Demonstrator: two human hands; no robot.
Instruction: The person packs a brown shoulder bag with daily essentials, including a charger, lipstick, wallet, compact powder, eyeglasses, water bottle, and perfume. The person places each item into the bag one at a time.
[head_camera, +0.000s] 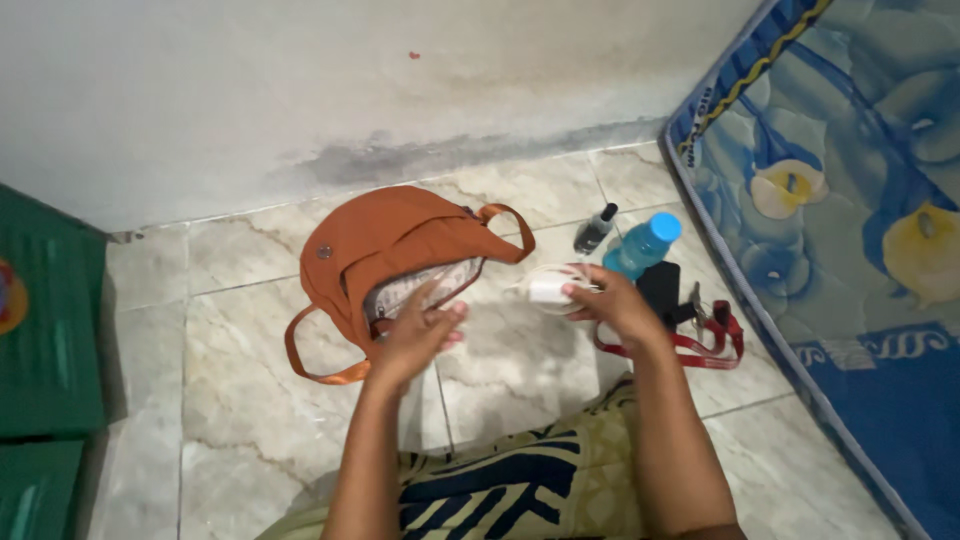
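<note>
right hand (612, 302) gripping white charger (548, 290) at fingertips, left hand (420, 335) spread wide at orange bag (385, 250) opening

One head-worn camera looks steeply down from close above the tiled floor (250, 400), facing the wall (300, 90) at twelve o'clock, the mattress (860, 250) at three.

blue-capped bottle (640, 246) by mattress edge | small dark bottle (594, 229) just left of it | black device (659, 287) with keys (697, 303) on red lanyard (716, 347) | floral blue mattress (850, 200) right | green mat (45, 340) left | tiled floor (240, 400) | stained wall (350, 90)
</note>
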